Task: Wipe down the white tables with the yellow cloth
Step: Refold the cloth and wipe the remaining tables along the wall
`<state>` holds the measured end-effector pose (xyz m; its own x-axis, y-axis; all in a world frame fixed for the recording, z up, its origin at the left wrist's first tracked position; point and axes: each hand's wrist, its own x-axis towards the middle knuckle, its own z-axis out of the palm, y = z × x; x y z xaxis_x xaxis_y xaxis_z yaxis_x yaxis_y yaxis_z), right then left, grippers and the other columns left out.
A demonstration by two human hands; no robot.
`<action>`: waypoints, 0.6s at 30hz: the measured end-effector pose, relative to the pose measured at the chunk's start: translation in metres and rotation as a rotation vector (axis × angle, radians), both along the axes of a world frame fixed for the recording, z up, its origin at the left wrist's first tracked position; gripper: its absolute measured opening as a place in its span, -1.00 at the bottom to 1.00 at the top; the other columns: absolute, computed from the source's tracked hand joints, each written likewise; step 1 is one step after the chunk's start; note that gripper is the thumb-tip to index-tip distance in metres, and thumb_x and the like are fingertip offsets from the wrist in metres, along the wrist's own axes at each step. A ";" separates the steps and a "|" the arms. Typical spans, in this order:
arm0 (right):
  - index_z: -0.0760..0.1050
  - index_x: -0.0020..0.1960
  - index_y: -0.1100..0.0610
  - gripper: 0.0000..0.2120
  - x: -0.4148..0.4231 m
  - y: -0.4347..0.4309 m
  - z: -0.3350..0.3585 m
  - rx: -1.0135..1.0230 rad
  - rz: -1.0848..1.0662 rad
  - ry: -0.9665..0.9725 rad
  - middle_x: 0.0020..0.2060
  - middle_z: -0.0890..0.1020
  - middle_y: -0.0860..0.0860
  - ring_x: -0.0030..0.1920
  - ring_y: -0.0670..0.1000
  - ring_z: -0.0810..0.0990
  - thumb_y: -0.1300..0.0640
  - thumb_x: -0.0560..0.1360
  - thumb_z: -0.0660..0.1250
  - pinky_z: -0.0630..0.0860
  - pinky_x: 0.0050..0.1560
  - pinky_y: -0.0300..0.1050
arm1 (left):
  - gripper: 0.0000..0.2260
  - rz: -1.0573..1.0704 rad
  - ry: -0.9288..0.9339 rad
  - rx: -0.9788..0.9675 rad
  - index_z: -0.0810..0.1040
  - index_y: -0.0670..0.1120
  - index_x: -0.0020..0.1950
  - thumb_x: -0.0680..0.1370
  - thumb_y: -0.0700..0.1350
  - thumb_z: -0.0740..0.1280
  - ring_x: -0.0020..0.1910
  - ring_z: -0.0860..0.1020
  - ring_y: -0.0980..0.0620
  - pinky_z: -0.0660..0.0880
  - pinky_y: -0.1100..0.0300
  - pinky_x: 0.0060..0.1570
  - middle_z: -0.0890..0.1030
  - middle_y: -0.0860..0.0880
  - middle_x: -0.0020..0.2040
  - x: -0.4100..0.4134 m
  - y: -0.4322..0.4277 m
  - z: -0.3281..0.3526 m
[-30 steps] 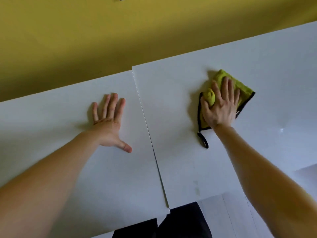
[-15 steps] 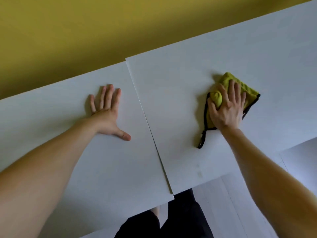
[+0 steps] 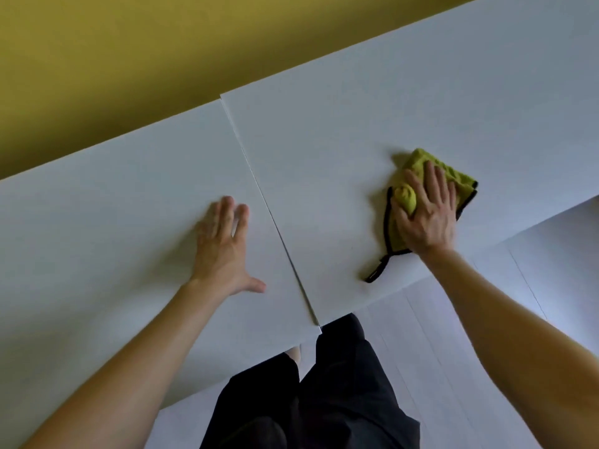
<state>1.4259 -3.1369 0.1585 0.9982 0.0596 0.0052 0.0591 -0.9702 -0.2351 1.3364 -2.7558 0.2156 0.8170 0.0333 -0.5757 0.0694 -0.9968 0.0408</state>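
Note:
Two white tables stand edge to edge, the left table (image 3: 113,205) and the right table (image 3: 324,140), with a thin seam between them. The yellow cloth (image 3: 419,158), black-edged with a black loop at its near corner, lies on the right table close to its near edge. My right hand (image 3: 424,215) presses flat on it with straight, spread fingers. A fold of cloth bulges up between thumb and index finger. My left hand (image 3: 223,251) rests flat and empty on the left table just left of the seam, slightly blurred.
A yellow wall (image 3: 162,59) runs along the far edge of both tables. Below the near edge are my legs in dark trousers (image 3: 308,400) and a pale plank floor (image 3: 453,335).
My right hand has drawn the cloth back towards the near edge of the right table. My left hand has slid right, closer to the seam. The view has tilted down.

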 end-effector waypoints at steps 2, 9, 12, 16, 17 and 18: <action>0.31 0.70 -0.05 -0.34 -0.015 0.023 -0.002 0.012 -0.146 -0.018 0.76 0.13 0.10 0.76 0.19 0.04 -0.21 0.64 0.24 0.04 0.68 0.41 | 0.59 0.029 0.000 0.016 -0.33 -0.04 0.76 0.12 0.50 0.66 0.74 -0.35 -0.21 -0.08 -0.25 0.73 -0.39 -0.13 0.75 -0.001 -0.002 -0.002; 0.35 0.69 0.02 -0.36 -0.110 0.131 0.006 0.075 0.626 0.067 0.76 0.10 0.14 0.77 0.19 -0.01 -0.22 0.69 0.29 0.08 0.68 0.40 | 0.63 0.062 0.033 0.058 -0.35 -0.05 0.76 0.09 0.48 0.68 0.75 -0.34 -0.21 -0.06 -0.28 0.72 -0.40 -0.13 0.75 0.006 -0.010 -0.002; 0.36 0.68 0.03 -0.33 -0.059 0.056 0.001 0.002 0.683 0.047 0.75 0.11 0.20 0.76 0.27 0.02 -0.29 0.69 0.26 0.09 0.69 0.40 | 0.62 0.044 0.045 0.066 -0.37 -0.04 0.75 0.10 0.48 0.67 0.75 -0.33 -0.21 -0.03 -0.28 0.71 -0.39 -0.13 0.75 0.006 -0.009 -0.003; 0.36 0.63 -0.06 -0.26 0.016 -0.022 0.008 -0.076 0.107 0.086 0.74 0.03 0.28 0.74 0.35 -0.05 -0.48 0.61 0.19 0.01 0.70 0.41 | 0.62 0.028 0.022 0.089 -0.30 -0.08 0.76 0.07 0.51 0.66 0.76 -0.27 -0.22 0.06 -0.29 0.70 -0.32 -0.16 0.77 0.005 -0.008 -0.002; 0.35 0.63 -0.04 -0.25 0.021 -0.022 0.007 -0.077 0.070 0.091 0.74 0.03 0.28 0.75 0.34 -0.05 -0.48 0.61 0.16 -0.01 0.71 0.39 | 0.63 0.021 0.012 0.091 -0.29 -0.08 0.76 0.07 0.51 0.66 0.76 -0.27 -0.22 0.07 -0.28 0.70 -0.31 -0.16 0.77 0.006 -0.008 -0.002; 0.35 0.63 -0.01 -0.25 0.016 -0.012 0.006 -0.058 0.060 0.080 0.74 0.03 0.28 0.75 0.32 -0.06 -0.46 0.62 0.15 -0.03 0.71 0.38 | 0.63 0.017 0.003 0.091 -0.29 -0.08 0.76 0.06 0.51 0.66 0.76 -0.26 -0.22 0.06 -0.28 0.70 -0.30 -0.15 0.77 0.007 -0.008 -0.002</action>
